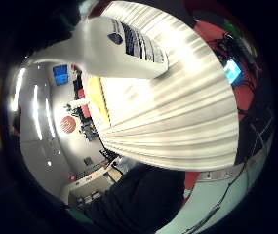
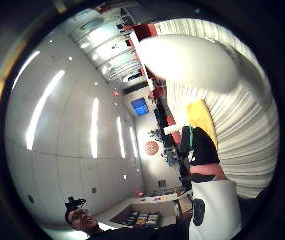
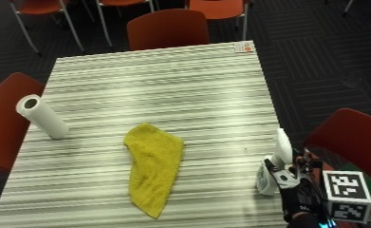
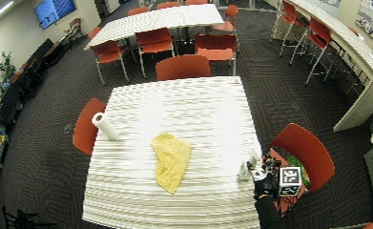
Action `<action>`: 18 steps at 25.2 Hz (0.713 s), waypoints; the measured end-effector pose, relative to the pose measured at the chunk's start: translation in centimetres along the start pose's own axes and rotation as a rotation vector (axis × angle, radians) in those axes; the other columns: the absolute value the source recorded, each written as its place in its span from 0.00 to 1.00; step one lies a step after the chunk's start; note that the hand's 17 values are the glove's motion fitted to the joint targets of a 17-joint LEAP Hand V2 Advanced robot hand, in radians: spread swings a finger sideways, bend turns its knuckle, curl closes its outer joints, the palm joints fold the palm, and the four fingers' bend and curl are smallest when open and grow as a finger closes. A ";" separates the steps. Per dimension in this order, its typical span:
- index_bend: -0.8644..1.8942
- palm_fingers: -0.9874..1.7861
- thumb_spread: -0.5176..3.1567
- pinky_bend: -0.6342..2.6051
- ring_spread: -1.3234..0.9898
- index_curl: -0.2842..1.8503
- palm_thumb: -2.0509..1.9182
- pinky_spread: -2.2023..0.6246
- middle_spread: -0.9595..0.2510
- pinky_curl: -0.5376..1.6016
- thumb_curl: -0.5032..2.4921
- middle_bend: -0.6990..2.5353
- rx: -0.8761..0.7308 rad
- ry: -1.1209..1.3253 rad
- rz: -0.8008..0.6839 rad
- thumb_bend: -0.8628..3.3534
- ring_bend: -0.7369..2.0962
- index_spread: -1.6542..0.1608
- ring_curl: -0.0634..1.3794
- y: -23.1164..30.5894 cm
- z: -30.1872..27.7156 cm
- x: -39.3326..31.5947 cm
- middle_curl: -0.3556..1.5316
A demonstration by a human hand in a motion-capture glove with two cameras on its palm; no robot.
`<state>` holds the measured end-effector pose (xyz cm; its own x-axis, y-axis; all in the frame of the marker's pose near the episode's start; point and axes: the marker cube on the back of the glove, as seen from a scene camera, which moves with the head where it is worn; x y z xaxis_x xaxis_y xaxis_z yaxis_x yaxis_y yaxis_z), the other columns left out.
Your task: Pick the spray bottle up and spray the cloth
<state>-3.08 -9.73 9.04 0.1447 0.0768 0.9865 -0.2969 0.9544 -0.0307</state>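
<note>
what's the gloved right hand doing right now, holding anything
Right hand: at the spray bottle by the table's edge; whether its fingers grip the bottle cannot be told.

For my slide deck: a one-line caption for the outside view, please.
Gloved right hand grips a white spray bottle at the striped table's edge; yellow cloth lies mid-table.

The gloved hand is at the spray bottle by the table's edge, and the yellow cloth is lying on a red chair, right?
Not quite. The yellow cloth lies flat on the striped table, not on a chair; the outside view shows it. The rest holds: the gloved right hand is at the spray bottle by the table's edge.
</note>
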 end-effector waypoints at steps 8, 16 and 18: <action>0.37 0.43 0.43 0.38 0.62 0.25 0.73 0.83 0.81 0.43 0.33 0.28 -0.018 -0.003 -0.029 0.20 0.43 0.72 0.28 -1.5 2.0 1.3 0.35; 0.37 0.44 0.43 0.35 0.62 0.26 0.74 0.84 0.80 0.42 0.34 0.28 -0.019 -0.036 -0.005 0.20 0.43 0.72 0.28 0.1 2.9 2.2 0.36; 0.37 0.44 0.43 0.35 0.62 0.26 0.75 0.84 0.80 0.42 0.34 0.28 -0.026 -0.043 -0.006 0.20 0.42 0.72 0.28 0.4 3.0 1.6 0.36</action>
<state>-5.82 -10.15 11.13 0.1052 0.0589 0.9927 -0.2710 0.9622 -0.0284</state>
